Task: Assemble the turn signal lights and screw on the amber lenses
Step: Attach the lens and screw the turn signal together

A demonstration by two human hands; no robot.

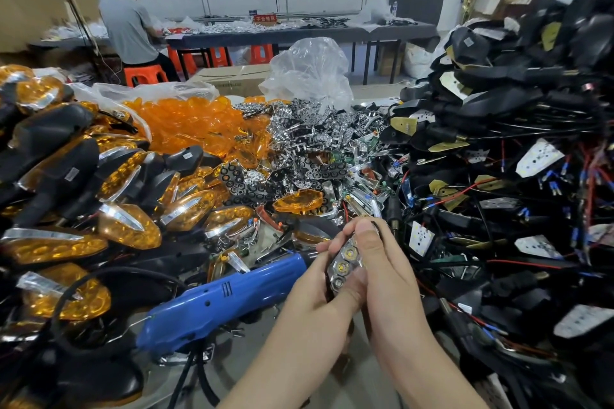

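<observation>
**Reflector unit in hand, ahead of lens fitting**

Finished lights (pixel 129 226) are lying heaped along the left edge of the bench (pixel 239 372). The blue screwdriver (pixel 216 305) is lying just left of the hands, nose pointing at them, so the left hand (pixel 315 279) is the nearer one to it. That hand is pinching the near end of the reflector unit (pixel 344 264). The right hand (pixel 385 262) is gripping the far end, thumb pressing on top. The unit, chrome with three LEDs facing up, is being held over the bench's near middle, long axis running away from the person. A loose amber lens (pixel 298 201) is lying just beyond the fingertips. Black housings (pixel 498 103) are crowding the right edge.
</observation>
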